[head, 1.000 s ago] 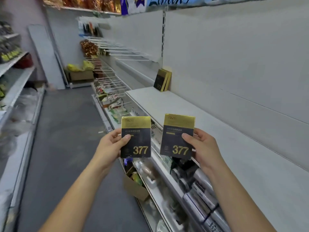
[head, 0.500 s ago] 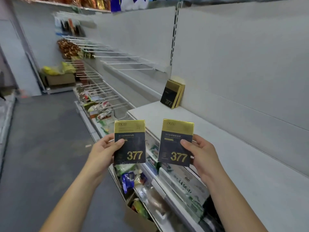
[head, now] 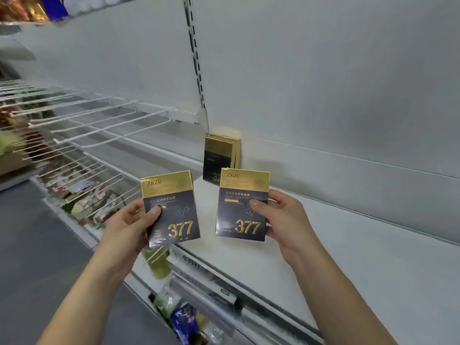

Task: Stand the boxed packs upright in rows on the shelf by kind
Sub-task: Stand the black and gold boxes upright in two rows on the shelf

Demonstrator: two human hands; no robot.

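Two packs gripped: L hand (head: 129, 227) pinches left pack (head: 171, 207), R hand (head: 286, 220) pinches right pack (head: 242, 206). Both moved nearer standing packs (head: 219, 155) on shelf (head: 348, 257); placement beside them likely next.

Held packs (head: 170, 207) nearer shelved stack (head: 220, 158)

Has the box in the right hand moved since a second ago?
Yes. The box in the right hand has travelled along the shelf toward the standing packs, now overlapping them in view.
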